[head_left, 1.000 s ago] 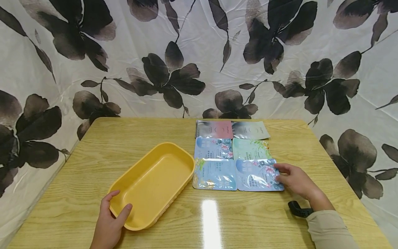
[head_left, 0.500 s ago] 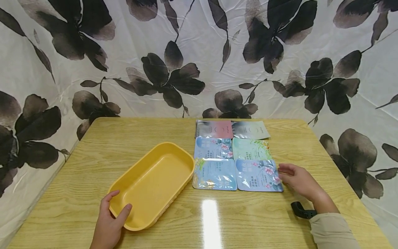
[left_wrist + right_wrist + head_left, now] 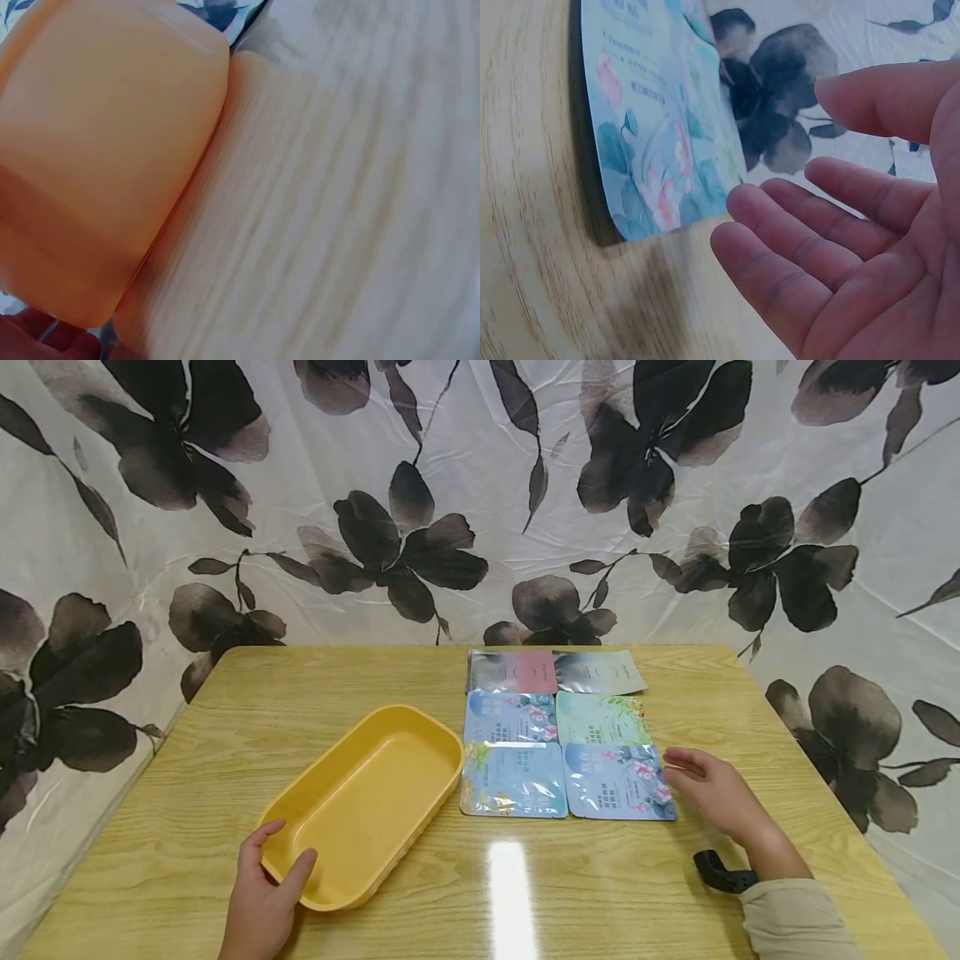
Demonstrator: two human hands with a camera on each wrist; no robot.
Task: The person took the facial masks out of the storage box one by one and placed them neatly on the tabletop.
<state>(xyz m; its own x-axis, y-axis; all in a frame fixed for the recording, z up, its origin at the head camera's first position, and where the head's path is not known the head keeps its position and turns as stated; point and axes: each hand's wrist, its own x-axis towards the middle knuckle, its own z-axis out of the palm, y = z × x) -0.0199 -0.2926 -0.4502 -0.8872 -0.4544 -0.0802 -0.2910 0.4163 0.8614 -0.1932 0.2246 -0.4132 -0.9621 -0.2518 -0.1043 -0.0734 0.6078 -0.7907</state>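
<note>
My left hand grips the near left end of a yellow plastic basin, thumb inside the rim and fingers outside. The basin lies at a slant; the left wrist view shows its smooth inner side. Beside the right edge of a blue foil sachet with pink flowers is my right hand, holding nothing. In the right wrist view its fingers are relaxed and parted, a short gap away from the sachet's corner. Left of that sachet lies a light blue one with yellow and green print.
Behind them lie another blue flowered sachet and a green one. Pink-and-silver and pale green-and-silver sachets form the back row. All rest on a wood-grain table backed by a floral curtain.
My right hand has let go of the front right blue sachet's edge and drawn slightly off it. My left hand stays on the basin. The head view has shifted a little.
</note>
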